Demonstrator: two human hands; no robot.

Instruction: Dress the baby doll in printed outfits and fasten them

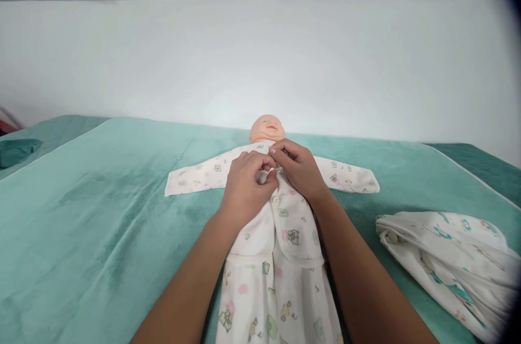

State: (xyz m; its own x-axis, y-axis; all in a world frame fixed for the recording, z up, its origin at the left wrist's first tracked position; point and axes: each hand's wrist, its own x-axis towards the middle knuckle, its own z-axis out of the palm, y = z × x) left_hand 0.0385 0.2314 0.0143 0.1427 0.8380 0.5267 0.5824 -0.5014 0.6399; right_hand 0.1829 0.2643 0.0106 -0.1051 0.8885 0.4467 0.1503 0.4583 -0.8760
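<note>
A baby doll lies on its back, dressed in a white printed jacket whose long sleeves spread out to both sides. Below the jacket's hem show white printed pants. At the upper chest my left hand pinches the edge of the jacket's front opening between thumb and fingers. Close against it, my right hand grips the other edge with bent fingers. A pale round button shows on the front just under my hands. The exact spot between my fingertips is partly hidden.
A teal plush cover lies under the doll, with soft creases at the left. To the right rests a bunched white printed cloth. A white wall rises behind the doll's head.
</note>
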